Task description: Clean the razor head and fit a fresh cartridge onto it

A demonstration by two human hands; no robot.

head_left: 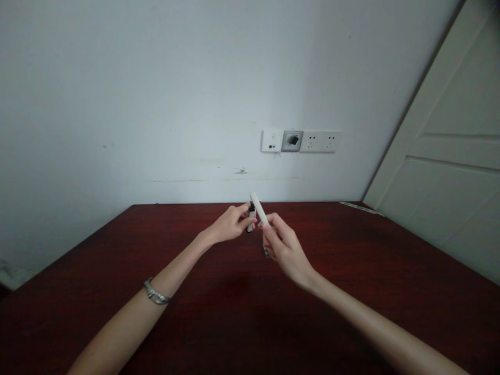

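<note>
My left hand (235,223) is closed, with thumb and fingers gripping a small object with a pale body and black ends (251,219), held upright above the table. Between the thumb and fingers of my right hand (283,242) is a smooth white stick (259,208), tilted so its upper end leans left. That upper end overlaps the top of the small object in view; I cannot tell if they touch. A small green-and-white patterned thing (266,251) shows below the right fingers, mostly hidden. A silver bracelet (156,292) circles my left wrist.
Below both hands spreads a dark red wooden table (219,291), its far edge against a white wall (156,94). Wall sockets (318,141) sit above it, right of centre. A pale strip (361,208) lies near the back right corner, beside a panelled door (449,156).
</note>
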